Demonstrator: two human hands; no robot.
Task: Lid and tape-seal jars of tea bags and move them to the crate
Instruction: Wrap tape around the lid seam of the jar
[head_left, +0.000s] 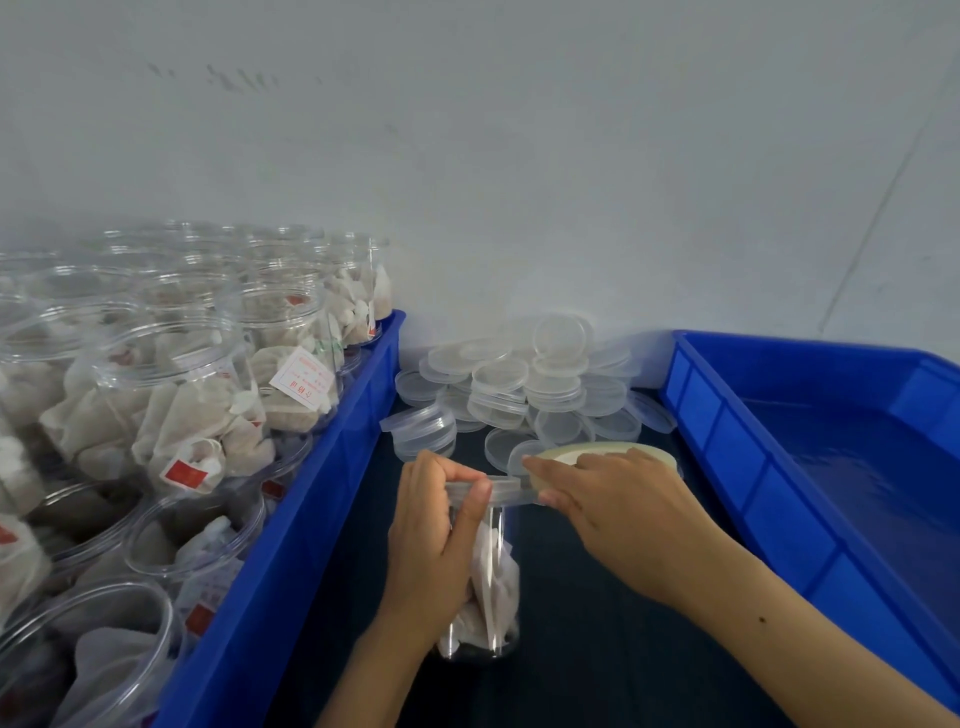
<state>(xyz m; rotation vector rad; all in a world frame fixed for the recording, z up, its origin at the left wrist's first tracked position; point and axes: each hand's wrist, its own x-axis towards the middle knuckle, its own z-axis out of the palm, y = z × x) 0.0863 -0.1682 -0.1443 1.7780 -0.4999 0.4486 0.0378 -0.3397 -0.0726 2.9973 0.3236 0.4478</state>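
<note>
The left hand (436, 535) is gripping a lidded jar (480, 587) standing on the dark surface between two blue crates, hiding much of its wall. The right hand (613, 499) is clutching a tape roll (602, 457), mostly covering it, beside the lid (501, 486); the tape strip is hard to make out.

The left hand (441, 525) is curled in a grip, thumb up; the right hand (613, 499) is curled, knuckles up.
</note>
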